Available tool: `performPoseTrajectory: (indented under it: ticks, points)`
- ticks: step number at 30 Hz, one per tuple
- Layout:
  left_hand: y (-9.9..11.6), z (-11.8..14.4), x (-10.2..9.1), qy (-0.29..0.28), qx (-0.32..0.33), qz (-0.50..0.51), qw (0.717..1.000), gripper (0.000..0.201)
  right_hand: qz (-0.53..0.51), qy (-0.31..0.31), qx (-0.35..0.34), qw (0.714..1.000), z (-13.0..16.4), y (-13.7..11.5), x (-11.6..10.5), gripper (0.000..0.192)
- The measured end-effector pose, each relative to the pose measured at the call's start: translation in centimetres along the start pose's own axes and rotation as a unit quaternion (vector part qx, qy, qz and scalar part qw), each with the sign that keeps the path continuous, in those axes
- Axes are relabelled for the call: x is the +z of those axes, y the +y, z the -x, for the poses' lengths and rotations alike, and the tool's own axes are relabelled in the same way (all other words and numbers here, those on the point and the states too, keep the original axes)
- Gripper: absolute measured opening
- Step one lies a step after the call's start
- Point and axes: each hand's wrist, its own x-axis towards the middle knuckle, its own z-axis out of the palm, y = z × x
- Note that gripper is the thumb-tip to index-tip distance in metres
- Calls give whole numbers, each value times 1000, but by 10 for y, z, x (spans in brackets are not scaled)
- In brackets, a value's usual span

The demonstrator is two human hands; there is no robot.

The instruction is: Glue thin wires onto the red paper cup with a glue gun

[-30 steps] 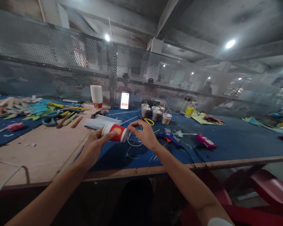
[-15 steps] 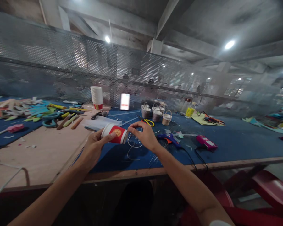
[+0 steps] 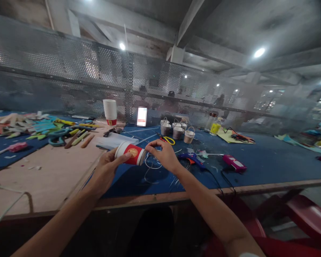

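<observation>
The paper cup point(image 3: 135, 153), best kept uncrushed, is clasped by the left hand point(image 3: 108, 163); the right hand point(image 3: 164, 154) seems pinched, any hold indiscernible.

The cup point(image 3: 135, 153) looks like smooth paper with a soft sheen, as does the stack of cups point(image 3: 110, 110). The small buckets point(image 3: 189, 136) appear rougher and matt. The table's blue covering point(image 3: 273, 153) is matt; the bare board point(image 3: 42, 184) beside it looks like dull wood. The glue gun point(image 3: 192, 157) and purple case point(image 3: 234, 162) look like hard plastic, the stool point(image 3: 309, 214) glossy plastic. The screen point(image 3: 109, 67) is perforated metal, the ceiling point(image 3: 246, 26) rough concrete.
</observation>
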Motion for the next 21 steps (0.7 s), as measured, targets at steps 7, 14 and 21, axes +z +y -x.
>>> performPoseTrajectory:
  ticks: [7,14,21]
  points:
    - [1,1,0,-4,-3,4,1000,21,-9,-2,4,1000,-1,2,1,16]
    - [2,2,0,-5,1,2,1000,20,-23,-5,26,999,-2,3,0,19]
    - [0,2,-3,-17,-2,3,1000,23,-31,-9,34,999,-1,3,-1,19]
